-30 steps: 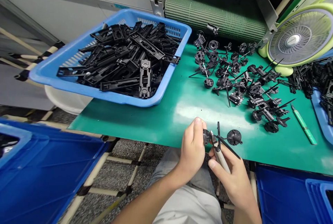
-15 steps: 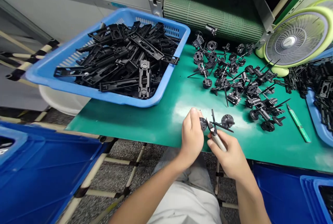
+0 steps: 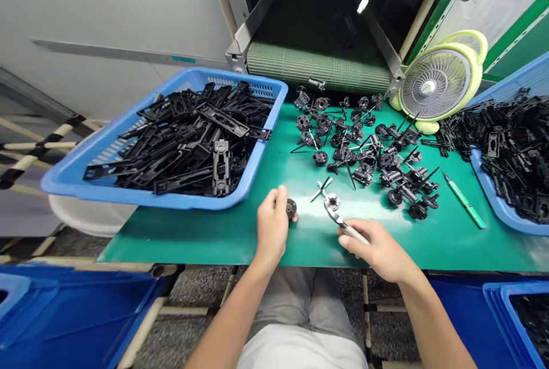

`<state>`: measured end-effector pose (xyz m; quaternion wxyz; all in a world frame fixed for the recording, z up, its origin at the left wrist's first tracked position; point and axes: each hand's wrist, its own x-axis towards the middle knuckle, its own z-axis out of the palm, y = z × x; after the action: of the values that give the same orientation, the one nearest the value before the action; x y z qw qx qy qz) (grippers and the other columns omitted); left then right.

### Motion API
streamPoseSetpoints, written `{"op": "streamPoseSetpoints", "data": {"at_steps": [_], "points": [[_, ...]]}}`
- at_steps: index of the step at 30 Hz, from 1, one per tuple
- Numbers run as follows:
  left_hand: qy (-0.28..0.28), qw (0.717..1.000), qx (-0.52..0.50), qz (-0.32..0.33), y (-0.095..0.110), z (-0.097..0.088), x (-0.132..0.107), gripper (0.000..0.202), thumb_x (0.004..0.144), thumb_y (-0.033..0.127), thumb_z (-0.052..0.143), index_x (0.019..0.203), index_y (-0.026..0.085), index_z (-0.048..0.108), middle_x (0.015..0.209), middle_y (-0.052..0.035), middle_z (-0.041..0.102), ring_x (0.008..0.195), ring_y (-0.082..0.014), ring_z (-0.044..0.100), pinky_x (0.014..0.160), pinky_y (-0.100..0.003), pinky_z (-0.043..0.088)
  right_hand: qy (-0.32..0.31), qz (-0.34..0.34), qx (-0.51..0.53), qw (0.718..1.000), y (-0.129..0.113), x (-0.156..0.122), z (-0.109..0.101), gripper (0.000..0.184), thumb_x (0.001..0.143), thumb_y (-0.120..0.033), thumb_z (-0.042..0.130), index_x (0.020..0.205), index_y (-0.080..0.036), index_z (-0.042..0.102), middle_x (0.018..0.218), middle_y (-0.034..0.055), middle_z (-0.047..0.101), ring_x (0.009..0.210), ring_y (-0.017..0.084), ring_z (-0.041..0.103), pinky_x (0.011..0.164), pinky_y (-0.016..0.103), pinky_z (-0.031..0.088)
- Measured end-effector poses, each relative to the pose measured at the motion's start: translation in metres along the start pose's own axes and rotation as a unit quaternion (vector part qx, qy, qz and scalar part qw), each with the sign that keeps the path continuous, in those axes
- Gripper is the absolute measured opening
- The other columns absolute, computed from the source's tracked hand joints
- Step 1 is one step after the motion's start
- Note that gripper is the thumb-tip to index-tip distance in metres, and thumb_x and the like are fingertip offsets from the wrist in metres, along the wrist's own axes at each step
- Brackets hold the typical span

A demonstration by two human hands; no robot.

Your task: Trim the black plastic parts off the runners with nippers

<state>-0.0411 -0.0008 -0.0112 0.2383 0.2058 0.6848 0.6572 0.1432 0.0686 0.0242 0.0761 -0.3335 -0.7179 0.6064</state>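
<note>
My left hand is closed around a round black plastic part, whose disc-shaped end with small holes sticks out past the fingers. In my right hand is a grey-handled cutting tool, pointing up and left. Its metal tip lies over or against a loose black disc on the green tabletop; whether they touch, I cannot tell. Thin crossed black strips lie just beyond that disc. Most of the part in my left hand is hidden by the fingers.
A blue basket heaped with long black parts stands left. Several black disc-ended assemblies are piled ahead, before a green conveyor belt. To the right are a green craft knife, a fan and another blue basket.
My hands have moved apart, and the tool has come away from the part in my left hand. The view has tilted up. The loose disc and strips now lie near the tool's tip.
</note>
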Motion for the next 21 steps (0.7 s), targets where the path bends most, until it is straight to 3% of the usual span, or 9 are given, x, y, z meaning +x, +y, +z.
{"op": "streamPoseSetpoints", "data": {"at_steps": [2,4,7,9,12,14,16,18,21], "points": [[-0.063,0.998,0.008,-0.005,0.003,-0.007,-0.007,0.037,0.089,0.045,0.052,0.064,0.020,0.042,0.055,0.0038,0.051,0.048,-0.0098,0.050,0.052,-0.022,0.042,0.054,-0.029,0.089,0.994,0.019,-0.013,-0.011,0.029,0.085,-0.043,0.058,0.096,-0.016,0.059,0.076,0.0006,0.051,0.065,0.014,0.044,0.059,0.027,0.037],[-0.112,0.993,0.047,0.009,0.006,-0.006,-0.016,0.035,0.089,0.039,0.053,0.063,0.021,0.038,0.060,0.0023,0.057,0.047,-0.0094,0.050,0.051,-0.022,0.041,0.138,-0.065,0.185,0.971,0.039,-0.018,-0.017,0.032,0.086,-0.046,0.058,0.100,-0.017,0.058,0.081,0.0035,0.054,0.067,0.016,0.048,0.061,0.030,0.041],[-0.155,0.958,0.216,0.110,0.013,0.011,-0.025,0.021,0.089,0.029,0.051,0.071,0.021,0.044,0.076,-0.0018,0.064,0.058,-0.0132,0.059,0.056,-0.023,0.043,0.215,-0.125,0.291,0.924,0.060,-0.018,-0.018,0.031,0.086,-0.046,0.058,0.101,-0.020,0.056,0.084,0.0049,0.053,0.072,0.018,0.052,0.065,0.033,0.045],[-0.176,0.886,0.387,0.184,0.019,0.028,-0.026,0.008,0.089,0.028,0.053,0.091,0.021,0.056,0.092,-0.0068,0.066,0.073,-0.0189,0.065,0.063,-0.027,0.046,0.216,-0.150,0.324,0.909,0.064,-0.016,-0.017,0.029,0.087,-0.044,0.058,0.104,-0.021,0.057,0.086,0.0055,0.053,0.076,0.019,0.053,0.069,0.034,0.046],[-0.218,0.763,0.577,0.193,0.027,0.049,-0.019,0.029,0.087,0.036,0.059,0.109,0.019,0.059,0.108,-0.0155,0.064,0.081,-0.0274,0.068,0.063,-0.031,0.047,0.198,-0.156,0.324,0.912,0.064,-0.016,-0.017,0.028,0.088,-0.042,0.057,0.106,-0.021,0.058,0.088,0.0063,0.053,0.078,0.020,0.053,0.073,0.036,0.047],[-0.237,0.731,0.612,0.187,0.030,0.054,-0.012,0.029,0.086,0.037,0.059,0.106,0.015,0.061,0.107,-0.0182,0.064,0.081,-0.0301,0.068,0.064,-0.032,0.047,0.187,-0.161,0.322,0.914,0.065,-0.016,-0.019,0.028,0.088,-0.042,0.057,0.107,-0.021,0.058,0.089,0.0064,0.054,0.079,0.020,0.053,0.075,0.036,0.047],[-0.246,0.756,0.573,0.202,0.033,0.050,-0.006,0.022,0.086,0.031,0.057,0.100,0.015,0.063,0.102,-0.0168,0.067,0.084,-0.0299,0.068,0.067,-0.033,0.048,0.182,-0.171,0.327,0.912,0.066,-0.015,-0.021,0.028,0.089,-0.042,0.056,0.108,-0.021,0.058,0.090,0.0062,0.054,0.080,0.020,0.053,0.076,0.037,0.047],[-0.236,0.831,0.461,0.202,0.034,0.041,-0.004,0.016,0.086,0.027,0.052,0.092,0.016,0.063,0.090,-0.0118,0.069,0.080,-0.0255,0.067,0.068,-0.031,0.048,0.186,-0.177,0.323,0.911,0.065,-0.018,-0.021,0.029,0.089,-0.043,0.056,0.109,-0.021,0.057,0.091,0.0059,0.054,0.081,0.020,0.054,0.077,0.036,0.048],[-0.183,0.959,0.195,0.098,0.035,0.028,-0.012,0.023,0.088,0.034,0.041,0.086,0.019,0.058,0.066,-0.0025,0.064,0.053,-0.0157,0.058,0.050,-0.025,0.043,0.184,-0.150,0.270,0.933,0.059,-0.033,-0.007,0.032,0.090,-0.044,0.056,0.112,-0.020,0.057,0.094,0.0064,0.057,0.084,0.020,0.056,0.078,0.034,0.047]]}}
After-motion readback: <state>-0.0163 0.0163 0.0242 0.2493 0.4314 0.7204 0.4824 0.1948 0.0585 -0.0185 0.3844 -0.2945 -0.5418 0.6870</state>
